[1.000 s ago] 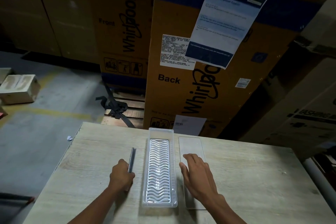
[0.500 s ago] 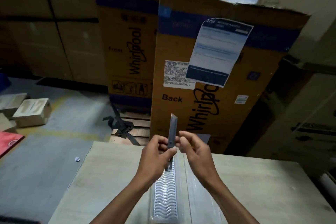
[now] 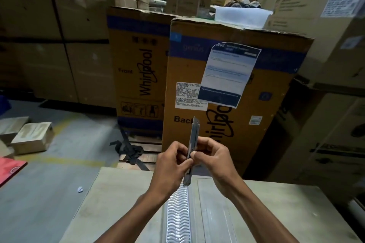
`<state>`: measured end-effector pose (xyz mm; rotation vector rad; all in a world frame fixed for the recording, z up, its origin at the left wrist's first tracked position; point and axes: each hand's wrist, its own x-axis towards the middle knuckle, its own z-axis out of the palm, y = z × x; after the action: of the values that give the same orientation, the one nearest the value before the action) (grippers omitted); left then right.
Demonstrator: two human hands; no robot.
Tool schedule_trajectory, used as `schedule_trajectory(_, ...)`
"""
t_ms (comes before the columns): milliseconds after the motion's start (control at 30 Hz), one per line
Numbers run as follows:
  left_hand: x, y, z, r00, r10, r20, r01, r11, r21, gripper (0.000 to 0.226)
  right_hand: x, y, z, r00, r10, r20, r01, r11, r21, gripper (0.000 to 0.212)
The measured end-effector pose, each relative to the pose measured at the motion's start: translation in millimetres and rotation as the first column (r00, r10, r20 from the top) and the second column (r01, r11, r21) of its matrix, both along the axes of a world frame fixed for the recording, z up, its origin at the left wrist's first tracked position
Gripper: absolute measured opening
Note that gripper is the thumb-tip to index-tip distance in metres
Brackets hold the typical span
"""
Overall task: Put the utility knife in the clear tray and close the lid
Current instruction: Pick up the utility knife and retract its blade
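Observation:
I hold a slim grey utility knife (image 3: 192,140) upright in front of me, its blade tip poking out at the top. My left hand (image 3: 171,165) grips its lower body from the left. My right hand (image 3: 213,159) pinches it from the right, thumb on the slider. Below the hands, the clear tray (image 3: 178,211) with a wavy ribbed floor lies lengthwise on the pale wooden table (image 3: 110,209). Its flat clear lid (image 3: 214,209) lies on the table just right of the tray.
Tall Whirlpool cartons (image 3: 227,94) stand close behind the table's far edge. More stacked boxes rise at the right (image 3: 325,124). Concrete floor with small boxes (image 3: 32,137) and black straps (image 3: 129,150) lies to the left.
The knife was lifted off the table by my left hand, my right hand left the lid and joined it. Both hands now hold the knife raised, and my view has tilted upward.

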<state>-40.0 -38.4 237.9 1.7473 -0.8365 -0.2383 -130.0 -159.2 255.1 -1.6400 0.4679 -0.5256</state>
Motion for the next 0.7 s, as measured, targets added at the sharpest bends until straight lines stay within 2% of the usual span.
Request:
schedule_trajectory(267,2.0,8.6,9.4,0.993,-0.066,-0.094,0.068,0.998,0.018,0.030,2.8,-1.7,8.6,0.997,-0.030,0.068,0.033,0.999,-0.031,0.030)
schedule_trajectory(467,4.3,5.2,14.7,0.995,-0.024,-0.099,0.021,0.999,-0.026,0.011,4.2,-2.4,15.2,0.996,0.031,0.079,-0.026,0.997,-0.070,0.027)
schedule_trajectory(600,4.7,2.8,16.8,0.996,-0.033,-0.088,0.030,0.999,-0.036,0.009,3.0,-7.3,19.3,0.993,0.095,0.064,-0.088,0.991,-0.101,0.033)
schedule_trajectory(700,6.2,1.1,18.4,0.995,-0.038,-0.088,0.034,0.999,-0.040,0.006,7.4,-11.2,19.4,0.994,0.078,0.079,-0.068,0.990,-0.123,0.047)
